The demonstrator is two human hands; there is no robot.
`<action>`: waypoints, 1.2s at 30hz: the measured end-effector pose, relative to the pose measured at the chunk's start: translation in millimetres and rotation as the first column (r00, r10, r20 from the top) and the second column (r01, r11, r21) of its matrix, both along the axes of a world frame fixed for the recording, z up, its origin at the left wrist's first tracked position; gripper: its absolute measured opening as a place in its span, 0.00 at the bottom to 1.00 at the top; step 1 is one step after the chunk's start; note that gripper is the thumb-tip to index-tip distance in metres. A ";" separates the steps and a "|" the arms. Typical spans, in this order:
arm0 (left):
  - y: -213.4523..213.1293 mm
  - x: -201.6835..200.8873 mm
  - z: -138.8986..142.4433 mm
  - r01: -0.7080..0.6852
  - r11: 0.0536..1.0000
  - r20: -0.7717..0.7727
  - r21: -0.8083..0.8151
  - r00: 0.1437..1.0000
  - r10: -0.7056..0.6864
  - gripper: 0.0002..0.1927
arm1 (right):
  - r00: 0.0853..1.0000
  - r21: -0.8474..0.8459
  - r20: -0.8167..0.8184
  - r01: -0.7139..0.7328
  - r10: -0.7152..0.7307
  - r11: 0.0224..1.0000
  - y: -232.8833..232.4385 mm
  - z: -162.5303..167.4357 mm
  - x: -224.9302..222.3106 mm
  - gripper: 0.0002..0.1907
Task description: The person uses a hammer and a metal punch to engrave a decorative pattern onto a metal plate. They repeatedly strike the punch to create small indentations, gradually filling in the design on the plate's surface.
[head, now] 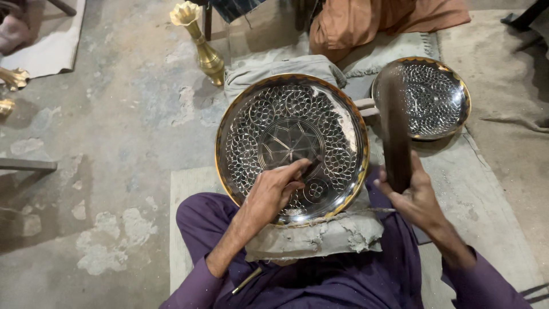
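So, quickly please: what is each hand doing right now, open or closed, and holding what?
Left hand: closed, fingers pinching a thin tool against the engraved plate.
Right hand: closed around a dark, motion-blurred mallet.

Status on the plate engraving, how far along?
Mostly done: flower and circle patterns cover the large round silver plate. In hand: left hand sets a small chisel near the lower rim; right hand swings a dark mallet. Left: I can't tell which spots remain.
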State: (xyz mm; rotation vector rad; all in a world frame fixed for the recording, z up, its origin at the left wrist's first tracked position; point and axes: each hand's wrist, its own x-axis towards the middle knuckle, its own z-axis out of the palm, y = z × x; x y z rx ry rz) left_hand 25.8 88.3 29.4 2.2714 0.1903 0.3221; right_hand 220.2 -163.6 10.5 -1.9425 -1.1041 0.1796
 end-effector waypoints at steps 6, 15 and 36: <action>-4.6 -7.5 -9.1 -0.113 0.989 0.079 -0.100 0.989 0.121 0.27 | 0.989 -0.320 0.138 0.092 -0.050 0.943 26.4 31.1 1.7 0.35; -7.6 -11.9 -13.4 -0.148 0.987 0.127 -0.061 0.980 0.155 0.27 | 0.995 -0.284 0.104 0.019 0.011 0.959 41.1 39.0 0.2 0.30; -8.5 -19.9 -11.3 -0.101 0.989 0.062 -0.108 0.992 0.108 0.26 | 0.980 -0.375 0.175 -0.024 0.097 0.927 45.2 50.6 -9.5 0.34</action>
